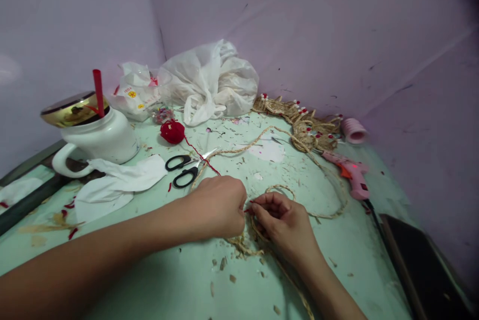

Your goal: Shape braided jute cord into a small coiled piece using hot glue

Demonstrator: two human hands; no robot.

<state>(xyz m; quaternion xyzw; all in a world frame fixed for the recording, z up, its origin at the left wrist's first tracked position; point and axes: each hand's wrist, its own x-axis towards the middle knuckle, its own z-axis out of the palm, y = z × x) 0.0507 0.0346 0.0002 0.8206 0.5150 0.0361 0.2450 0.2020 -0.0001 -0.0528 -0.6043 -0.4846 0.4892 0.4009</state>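
Observation:
My left hand [220, 206] is closed, its knuckles turned up and its fingertips hidden. Between it and my right hand [281, 220] a short bit of red yarn [247, 209] shows, pinched at both sides. My right thumb and index finger press together on its end. From a red yarn ball [172, 132] a strand runs over the scissors toward my left hand. Braided straw rope [244, 247] lies beneath and between my hands, and its long loop curves across the table. Black-handled scissors [186, 176] rest partly spread beyond my left wrist.
A pink glue gun [354, 175] with a cord lies at right, near a pink spool [355, 131] and woven straw pieces [310, 128] with red and white beads. A white mug [99, 138], a white cloth [112, 195] and a plastic bag [215, 83] stand left and behind.

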